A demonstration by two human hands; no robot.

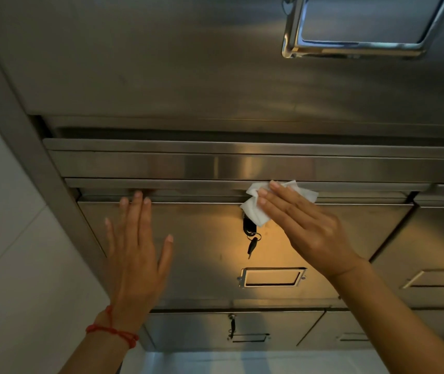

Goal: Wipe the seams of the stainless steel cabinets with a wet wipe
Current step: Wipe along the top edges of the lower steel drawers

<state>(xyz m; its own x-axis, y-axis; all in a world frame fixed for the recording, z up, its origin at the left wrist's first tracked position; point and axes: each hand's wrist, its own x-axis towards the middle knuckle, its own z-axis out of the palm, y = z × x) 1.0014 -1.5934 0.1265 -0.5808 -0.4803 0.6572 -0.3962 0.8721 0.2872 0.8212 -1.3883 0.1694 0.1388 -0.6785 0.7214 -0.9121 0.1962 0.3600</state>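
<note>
Wet wipe point(269, 201), white, crumpled, centre-right of frame, pressed by straight fingers of right hand point(304, 225) against seam point(188, 197) above a steel cabinet door point(210, 247). Left hand point(134, 247) flat, fingers spread, resting on door, lower left. Keys point(251, 238) hang just below wipe. Label holder point(270, 277) shows no readable writing.

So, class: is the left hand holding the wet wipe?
No, the wet wipe lies under the right hand; the left hand rests flat on the cabinet door.

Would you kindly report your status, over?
Left hand flat on door. Right hand pressing wipe on top seam. Keys hang just below.
</note>
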